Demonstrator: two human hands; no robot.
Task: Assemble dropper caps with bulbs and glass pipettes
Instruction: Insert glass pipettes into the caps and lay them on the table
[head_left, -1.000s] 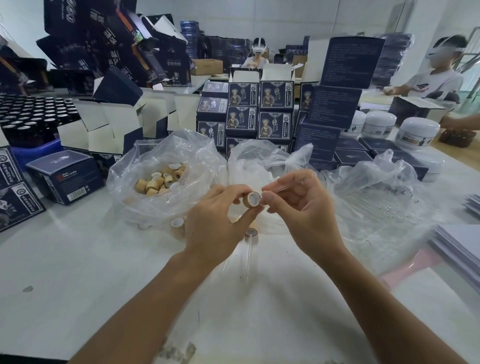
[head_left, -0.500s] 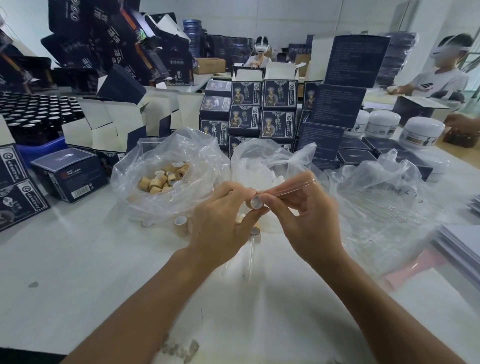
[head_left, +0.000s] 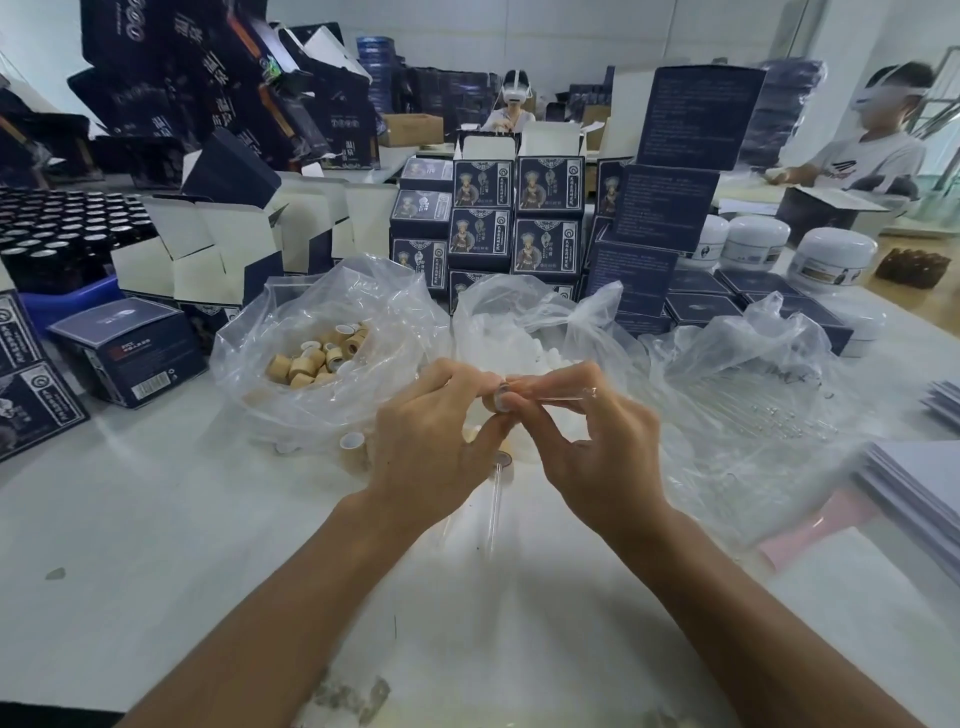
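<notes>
Pinched in left grip (head_left: 436, 441): tan cap (head_left: 493, 402), mouth facing right. Right grip (head_left: 587, 447) pinching glass pipette (head_left: 558, 397), long axis running rightward, near end at cap mouth.

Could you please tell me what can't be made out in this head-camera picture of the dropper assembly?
- Whether the glass pipette is seated in the cap: the right hand fingers cover the joint.
- The bulb on that cap: hidden behind the left hand.
- Contents of the middle bag: a white blur through plastic.
- Loose pipettes in the right bag: too faint to count.
</notes>
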